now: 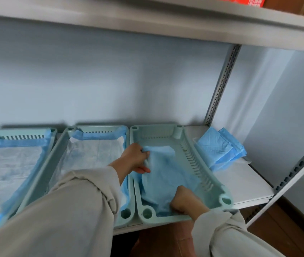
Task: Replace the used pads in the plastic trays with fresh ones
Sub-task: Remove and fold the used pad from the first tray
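Observation:
Three pale green plastic trays stand side by side on a grey shelf. In the right tray [188, 145] lies a crumpled blue pad [166, 175], bunched along the tray's length. My left hand [135, 158] grips the pad's far end, fingers curled round the fabric. At the near end my right hand [186, 201] holds the pad in a closed fist. The middle tray [62, 145] and the left tray [52, 132] each hold a flat pad [95, 151], white on top with blue edges folded up the walls.
A stack of folded blue pads [221, 147] lies on the shelf [240, 182] right of the trays. A perforated metal upright [219, 89] stands behind it, and another shelf board runs overhead. Brown floor shows below the shelf edge.

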